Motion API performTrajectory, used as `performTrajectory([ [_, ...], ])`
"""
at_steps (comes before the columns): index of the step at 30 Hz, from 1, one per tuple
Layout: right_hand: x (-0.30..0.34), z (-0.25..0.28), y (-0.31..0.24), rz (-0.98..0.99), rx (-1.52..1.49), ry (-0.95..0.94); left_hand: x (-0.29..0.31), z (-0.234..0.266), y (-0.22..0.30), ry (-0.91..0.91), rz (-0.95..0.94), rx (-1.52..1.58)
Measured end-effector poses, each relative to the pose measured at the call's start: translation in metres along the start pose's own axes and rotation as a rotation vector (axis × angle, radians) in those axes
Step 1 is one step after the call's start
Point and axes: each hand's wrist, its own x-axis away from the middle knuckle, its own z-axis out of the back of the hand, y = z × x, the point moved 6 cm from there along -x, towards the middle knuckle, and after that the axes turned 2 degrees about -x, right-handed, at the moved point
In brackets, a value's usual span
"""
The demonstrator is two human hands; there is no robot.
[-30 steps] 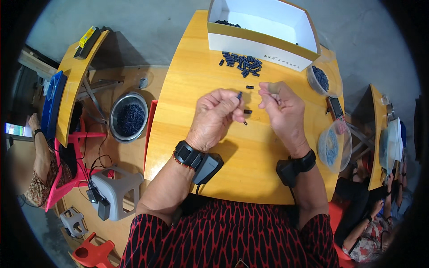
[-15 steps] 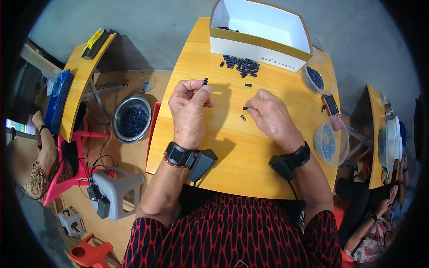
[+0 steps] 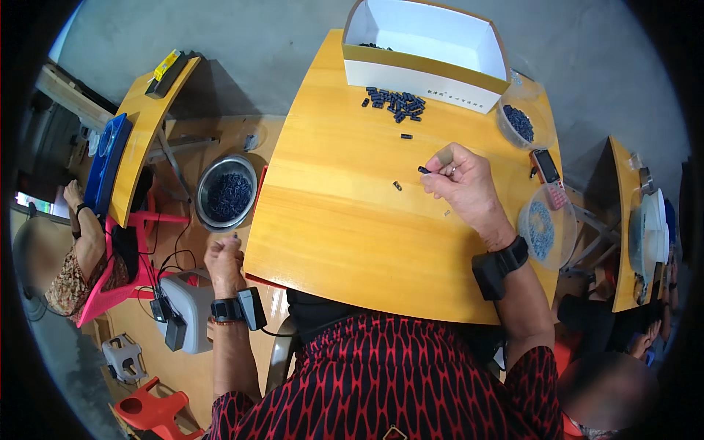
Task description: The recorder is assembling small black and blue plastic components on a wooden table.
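Observation:
My right hand (image 3: 466, 183) is above the table, thumb and fingers pinching a small black cylindrical part (image 3: 424, 169). Below it on the wood lie a short black part with a pale spot (image 3: 397, 186) and a tiny metallic piece (image 3: 447, 213). My left hand (image 3: 225, 262) is off the table's left edge, just on the near side of a metal bowl (image 3: 254, 192) full of dark small parts. Its fingers are closed, with a small tip showing above them that I cannot make out. Farther back lie a pile of black cylindrical parts (image 3: 400, 104) and one loose black part (image 3: 406, 136).
A white and gold box (image 3: 425, 77) stands at the table's back. Along the right edge are a tub of dark parts (image 3: 519, 125), a mobile phone (image 3: 546, 170) and a tub of small grey parts (image 3: 541, 231). A grey stool (image 3: 192, 304) stands left; other people sit on both sides.
My left hand has moved from above the table down and left beside the metal bowl. My right hand has risen slightly and turned, showing the black part in its fingers.

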Motion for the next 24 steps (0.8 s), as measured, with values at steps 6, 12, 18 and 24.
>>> performTrajectory([
  [6,0.003,-0.003,0.009,0.01,-0.108,-0.022,0.002,0.003,-0.042,-0.086,0.105,0.067],
  [12,0.002,-0.001,0.01,0.05,-0.183,-0.068,0.009,0.008,0.009,0.156,-0.19,-0.144],
  [18,0.007,-0.007,0.002,0.045,-0.347,-0.047,0.081,-0.111,0.123,-0.159,-0.64,0.032],
  [24,0.03,-0.039,-0.008,0.036,-0.316,-0.107,0.137,-0.222,0.096,-0.774,-0.193,0.265],
])
